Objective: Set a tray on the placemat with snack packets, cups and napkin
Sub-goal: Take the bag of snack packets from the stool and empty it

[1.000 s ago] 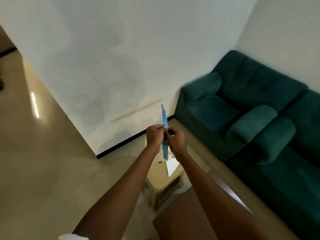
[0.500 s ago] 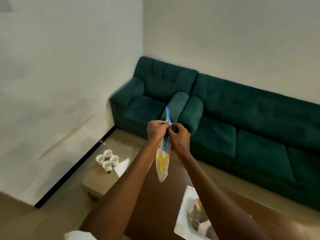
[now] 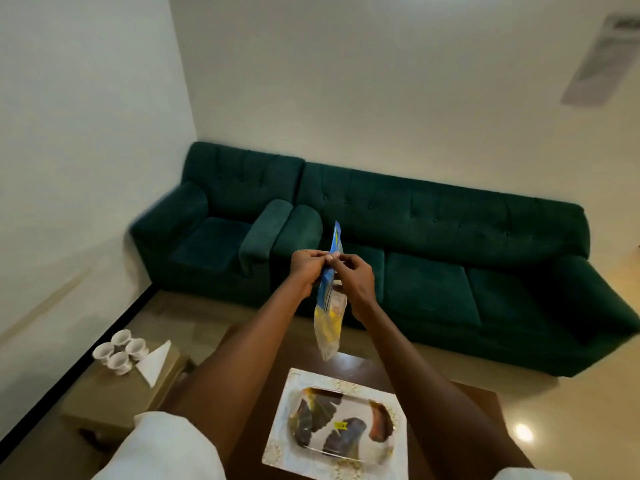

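Left hand (image 3: 306, 266) and right hand (image 3: 356, 277) both pinched top of blue-yellow snack packet (image 3: 329, 306), held upright in air above dark table (image 3: 460, 403). Tray (image 3: 346, 393) lay on placemat (image 3: 280, 441) below. Four cups (image 3: 119, 351) and folded napkin (image 3: 156, 360) sat on side table (image 3: 114, 400), left.

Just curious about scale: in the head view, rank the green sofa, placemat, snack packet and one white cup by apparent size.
1. Green sofa
2. Placemat, though nearness enlarges it
3. Snack packet
4. White cup
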Demonstrator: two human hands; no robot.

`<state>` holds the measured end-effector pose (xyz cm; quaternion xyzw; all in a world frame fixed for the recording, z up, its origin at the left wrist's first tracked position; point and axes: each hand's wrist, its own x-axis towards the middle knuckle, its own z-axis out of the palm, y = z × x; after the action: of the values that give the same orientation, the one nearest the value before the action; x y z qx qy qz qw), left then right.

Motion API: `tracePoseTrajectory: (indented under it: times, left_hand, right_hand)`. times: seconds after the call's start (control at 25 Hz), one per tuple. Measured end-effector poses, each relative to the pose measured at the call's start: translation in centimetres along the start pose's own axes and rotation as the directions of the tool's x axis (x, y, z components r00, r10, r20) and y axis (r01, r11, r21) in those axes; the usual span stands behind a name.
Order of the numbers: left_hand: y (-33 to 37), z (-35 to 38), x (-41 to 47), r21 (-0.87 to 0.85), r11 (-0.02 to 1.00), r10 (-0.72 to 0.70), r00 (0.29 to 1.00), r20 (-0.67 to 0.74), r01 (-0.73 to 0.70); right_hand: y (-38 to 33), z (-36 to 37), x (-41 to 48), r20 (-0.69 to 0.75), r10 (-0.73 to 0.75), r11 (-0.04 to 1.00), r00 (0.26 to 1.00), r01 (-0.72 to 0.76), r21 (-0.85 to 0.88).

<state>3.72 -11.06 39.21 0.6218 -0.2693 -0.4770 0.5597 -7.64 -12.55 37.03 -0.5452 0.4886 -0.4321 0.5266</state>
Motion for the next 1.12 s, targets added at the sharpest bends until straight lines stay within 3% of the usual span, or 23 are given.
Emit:
tracePoseTrajectory:
  times: [0.16, 0.28, 0.76, 1.12]
  left_hand:
    - [1.1, 4.3, -1.5, -0.082, 0.994, -0.067, 0.990, 0.123, 0.077]
    - [1.1, 6.5, -2.2, -0.104, 0.992, -0.063, 0.989, 0.132, 0.077]
    - [-1.3, 3.8, -2.7, 0.161, 0.978, 0.121, 0.988, 0.095, -0.135]
    - [-4.9, -1.5, -2.5, 0.352, 0.923, 0.194, 0.977, -0.084, -0.153]
  right_hand:
    - [-1.7, -4.6, -0.1, -0.079, -0.056, 0.997, 0.995, 0.052, -0.048]
    - [-3.0, -6.4, -0.2, -0.192, -0.058, 0.994, 0.980, 0.039, -0.101]
    - [-0.4, -5.6, -2.2, -0.336, -0.071, 0.977, 0.939, -0.003, -0.214]
    - [4.3, -10.0, -4.6, -0.478, -0.034, 0.950, 0.878, -0.119, -0.287]
